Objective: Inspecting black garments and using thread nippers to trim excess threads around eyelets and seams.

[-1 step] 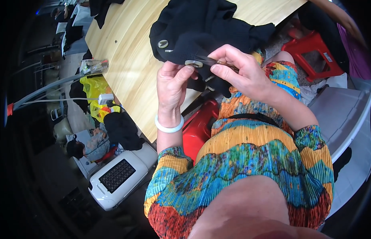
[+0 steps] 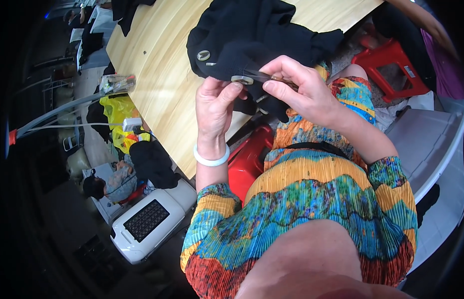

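Note:
A black garment (image 2: 272,35) with large pale buttons lies bunched over the table's near edge and hangs towards my lap. My left hand (image 2: 214,102) is closed, pinching the garment's edge between thumb and fingers beside a round button (image 2: 242,79). From the right, my right hand (image 2: 306,92) grips a small pair of thread snips (image 2: 260,75), their thin metal blades reaching to the cloth just beside that button. Most of the snips' handle is hidden by my fingers. Another button (image 2: 203,55) shows farther left on the black cloth.
The pale wooden table (image 2: 162,65) carries a small clear container (image 2: 117,83) at its left edge. Red stools (image 2: 395,70) stand right and below. Grey plastic bins (image 2: 426,144) are at my right. A person in purple (image 2: 444,65) sits near. A yellow bag (image 2: 117,117) hangs left.

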`<state>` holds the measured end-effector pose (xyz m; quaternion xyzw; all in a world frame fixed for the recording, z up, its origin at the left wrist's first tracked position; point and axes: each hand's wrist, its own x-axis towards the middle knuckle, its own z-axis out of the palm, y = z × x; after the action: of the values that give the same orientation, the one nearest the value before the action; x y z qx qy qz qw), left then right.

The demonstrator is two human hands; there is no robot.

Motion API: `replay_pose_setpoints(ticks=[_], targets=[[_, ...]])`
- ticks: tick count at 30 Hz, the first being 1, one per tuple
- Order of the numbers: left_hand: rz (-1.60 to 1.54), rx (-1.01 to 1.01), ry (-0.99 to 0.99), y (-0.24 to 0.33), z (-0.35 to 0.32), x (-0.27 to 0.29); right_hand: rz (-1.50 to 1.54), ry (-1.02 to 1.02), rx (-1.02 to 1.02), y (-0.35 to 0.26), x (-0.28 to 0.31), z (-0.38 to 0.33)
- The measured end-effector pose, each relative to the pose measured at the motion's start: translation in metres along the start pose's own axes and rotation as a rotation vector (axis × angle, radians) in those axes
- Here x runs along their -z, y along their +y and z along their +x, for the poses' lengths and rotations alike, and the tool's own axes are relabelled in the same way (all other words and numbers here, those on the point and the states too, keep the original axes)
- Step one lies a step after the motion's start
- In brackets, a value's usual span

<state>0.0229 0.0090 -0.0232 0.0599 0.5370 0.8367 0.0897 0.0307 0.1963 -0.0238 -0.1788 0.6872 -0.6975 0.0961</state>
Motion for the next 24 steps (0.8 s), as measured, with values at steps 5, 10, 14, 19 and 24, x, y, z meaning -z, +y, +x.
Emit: replay_pose_setpoints(ticks=[5,10,14,19,24], targets=[[0.038,-0.028,-0.019,-0.001,0.002,0.000,-0.032,0.011,-0.001,-0.003,0.002,0.002],[-0.008,-0.017,-0.001,0.001,0.001,0.001,-0.024,0.011,-0.010,-0.003,0.001,0.002],[-0.032,-0.025,0.004,-0.002,0.002,0.001,-0.027,0.077,0.080,0.004,-0.004,0.005],[0.033,-0.040,-0.008,-0.001,0.001,0.001,-0.057,0.146,0.202,0.008,-0.006,0.007],[0.049,-0.033,-0.023,0.000,0.003,0.003,-0.100,0.144,0.217,0.007,-0.005,0.007]])
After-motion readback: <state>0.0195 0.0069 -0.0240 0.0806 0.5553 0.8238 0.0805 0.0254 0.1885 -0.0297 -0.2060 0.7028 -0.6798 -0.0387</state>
